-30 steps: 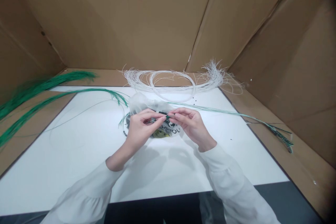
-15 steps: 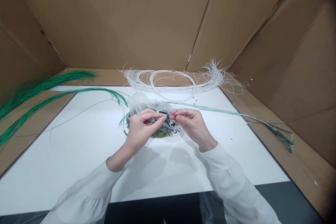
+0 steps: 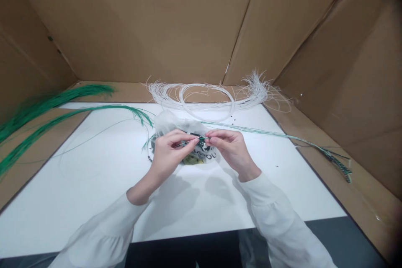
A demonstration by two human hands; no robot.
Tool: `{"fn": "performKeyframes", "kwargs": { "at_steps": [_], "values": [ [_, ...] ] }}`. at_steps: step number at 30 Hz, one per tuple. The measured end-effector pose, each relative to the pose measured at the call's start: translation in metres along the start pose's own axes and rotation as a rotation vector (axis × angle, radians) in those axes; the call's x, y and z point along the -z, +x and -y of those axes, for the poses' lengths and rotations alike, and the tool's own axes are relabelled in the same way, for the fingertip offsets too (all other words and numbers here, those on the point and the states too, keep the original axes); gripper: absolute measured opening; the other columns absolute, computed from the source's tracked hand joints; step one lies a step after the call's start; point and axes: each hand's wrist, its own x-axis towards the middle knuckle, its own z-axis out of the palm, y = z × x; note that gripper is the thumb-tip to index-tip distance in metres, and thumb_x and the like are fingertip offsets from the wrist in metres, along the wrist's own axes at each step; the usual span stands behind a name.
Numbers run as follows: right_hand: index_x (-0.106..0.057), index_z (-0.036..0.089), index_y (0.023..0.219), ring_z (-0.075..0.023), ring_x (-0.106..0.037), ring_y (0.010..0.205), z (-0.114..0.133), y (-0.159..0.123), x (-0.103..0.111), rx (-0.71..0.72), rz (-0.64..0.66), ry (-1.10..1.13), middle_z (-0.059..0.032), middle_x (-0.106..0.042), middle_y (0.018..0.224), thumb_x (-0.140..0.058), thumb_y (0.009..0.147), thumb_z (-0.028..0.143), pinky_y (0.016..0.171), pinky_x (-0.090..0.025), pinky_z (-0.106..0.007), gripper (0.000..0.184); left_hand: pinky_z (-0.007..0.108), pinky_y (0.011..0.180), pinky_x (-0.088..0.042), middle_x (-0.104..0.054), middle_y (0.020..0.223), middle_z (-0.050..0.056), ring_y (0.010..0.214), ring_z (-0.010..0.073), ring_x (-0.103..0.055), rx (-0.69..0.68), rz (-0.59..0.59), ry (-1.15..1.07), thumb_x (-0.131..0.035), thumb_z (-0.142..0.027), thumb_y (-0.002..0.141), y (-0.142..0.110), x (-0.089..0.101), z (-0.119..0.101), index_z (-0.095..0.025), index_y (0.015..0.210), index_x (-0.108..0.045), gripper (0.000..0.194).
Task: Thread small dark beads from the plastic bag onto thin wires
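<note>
My left hand (image 3: pixel 171 146) pinches a thin pale strand (image 3: pixel 195 138) between thumb and fingertips, its tip pointing right. Facing it, my right hand (image 3: pixel 230 146) is closed in a pinch on a thin green strand (image 3: pixel 203 137). Both sets of fingertips are close together, and the strands' ends meet or nearly meet there; which, I cannot tell. Behind and below the hands lies a crumpled translucent plastic bag (image 3: pixel 169 120) with black lettering, small dark pieces and something yellow showing in it. The hands hide part of the bag.
Green strand bundles (image 3: pixel 72 111) stretch in from the left. White coiled strands (image 3: pixel 207 106) lie at the back. Long thin green strands (image 3: pixel 266 132) run right to dark beaded-looking ends (image 3: pixel 341 167). Cardboard walls (image 3: pixel 150 25) surround the white tabletop (image 3: pixel 94 176). Tiny dark specks dot it.
My right fingertips have shifted very slightly right, and a little more green shows between the two hands. My left hand stays in place.
</note>
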Motion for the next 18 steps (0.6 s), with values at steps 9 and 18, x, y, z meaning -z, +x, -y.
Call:
{"fn": "performKeyframes", "kwargs": {
  "at_steps": [9, 18],
  "values": [
    [-0.071, 0.02, 0.067, -0.0125, -0.064, 0.065, -0.0005, -0.0002, 0.0001, 0.007, -0.017, -0.053, -0.001, -0.07, 0.075, -0.074, 0.06, 0.016, 0.068, -0.054, -0.027, 0.009, 0.02, 0.042, -0.037, -0.064, 0.065, 0.003, 0.056, 0.0104, -0.054, 0.009, 0.006, -0.005, -0.067, -0.026, 0.068, 0.0, 0.0003, -0.0023, -0.019, 0.071, -0.072, 0.009],
    [-0.072, 0.021, 0.067, -0.0119, -0.064, 0.065, -0.0002, -0.0004, 0.0001, 0.009, -0.011, -0.051, -0.0003, -0.07, 0.076, -0.073, 0.061, 0.015, 0.069, -0.054, -0.026, 0.009, 0.02, 0.042, -0.036, -0.064, 0.066, 0.003, 0.055, 0.0104, -0.054, 0.011, 0.012, 0.014, -0.067, -0.025, 0.068, -0.0001, -0.0007, -0.0017, -0.018, 0.072, -0.072, 0.009]
  ]
}}
